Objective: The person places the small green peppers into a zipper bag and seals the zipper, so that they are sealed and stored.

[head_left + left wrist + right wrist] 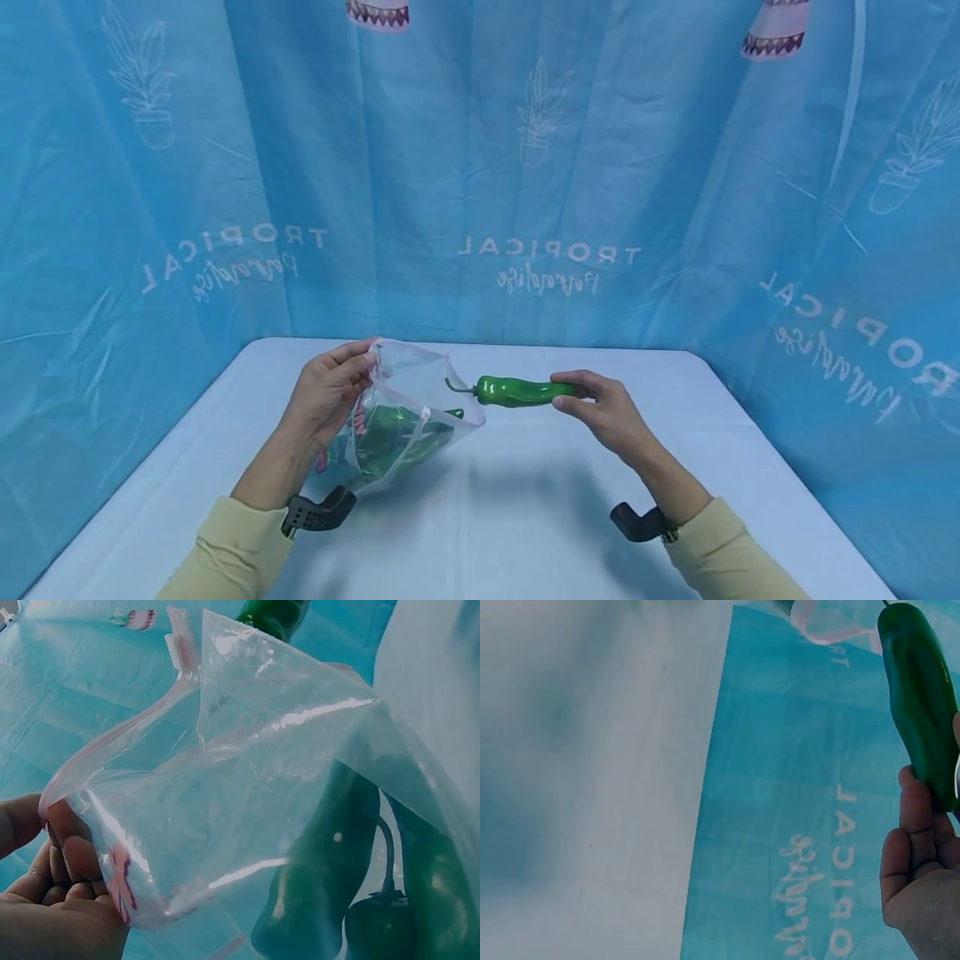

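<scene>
My left hand (330, 393) pinches the rim of a clear zip bag (408, 371), whose mouth faces right. Inside the bag lie several green peppers (319, 862), seen through the plastic in the left wrist view. Between its thumb and fingers, my right hand (603, 408) holds another green pepper (517, 392) by its blunt end. This pepper lies level above the table, its curled stem pointing left at the bag's opening. In the right wrist view the pepper (919, 697) stands upright above the fingers (915, 817).
A white-covered table (525, 525) lies under both hands. Blue printed curtains (450, 167) enclose it at the back and on both sides. Each wrist wears a black camera mount, the left one (322, 510) close to the bag's lower edge.
</scene>
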`<state>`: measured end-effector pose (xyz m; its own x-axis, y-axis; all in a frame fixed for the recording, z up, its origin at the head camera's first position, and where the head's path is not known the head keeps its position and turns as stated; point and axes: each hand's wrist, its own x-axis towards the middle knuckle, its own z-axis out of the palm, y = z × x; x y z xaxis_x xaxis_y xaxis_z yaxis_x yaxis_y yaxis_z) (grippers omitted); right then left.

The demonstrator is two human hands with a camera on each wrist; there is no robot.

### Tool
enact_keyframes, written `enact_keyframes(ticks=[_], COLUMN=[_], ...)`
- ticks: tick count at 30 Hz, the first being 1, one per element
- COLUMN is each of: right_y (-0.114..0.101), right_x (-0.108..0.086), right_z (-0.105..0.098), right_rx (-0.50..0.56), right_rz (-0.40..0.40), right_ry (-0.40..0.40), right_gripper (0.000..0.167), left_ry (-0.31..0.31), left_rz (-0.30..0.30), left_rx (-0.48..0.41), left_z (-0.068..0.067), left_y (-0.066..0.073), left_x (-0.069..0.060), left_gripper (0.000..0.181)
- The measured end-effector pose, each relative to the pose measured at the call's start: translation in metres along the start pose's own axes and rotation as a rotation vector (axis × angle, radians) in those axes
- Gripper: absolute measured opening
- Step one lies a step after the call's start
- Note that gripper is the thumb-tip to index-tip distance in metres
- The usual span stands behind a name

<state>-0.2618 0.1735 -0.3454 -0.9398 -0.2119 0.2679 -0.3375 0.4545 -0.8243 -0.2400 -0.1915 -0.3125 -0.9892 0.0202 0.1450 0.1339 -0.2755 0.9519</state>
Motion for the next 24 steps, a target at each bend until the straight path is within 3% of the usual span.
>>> enact_keyframes(ticks=[24], right_y=[-0.026], right_x=[0.015], right_z=[0.036], right_rx=[-0.046], right_rz=[-0.031], right_ry=[-0.023], right_gripper=[0.036], left_ry=[0.002], left_rz=[-0.004], left_rx=[0.001], left_z=[0.001], left_y=[0.0], left_x=[0.0], left_gripper=[0.021])
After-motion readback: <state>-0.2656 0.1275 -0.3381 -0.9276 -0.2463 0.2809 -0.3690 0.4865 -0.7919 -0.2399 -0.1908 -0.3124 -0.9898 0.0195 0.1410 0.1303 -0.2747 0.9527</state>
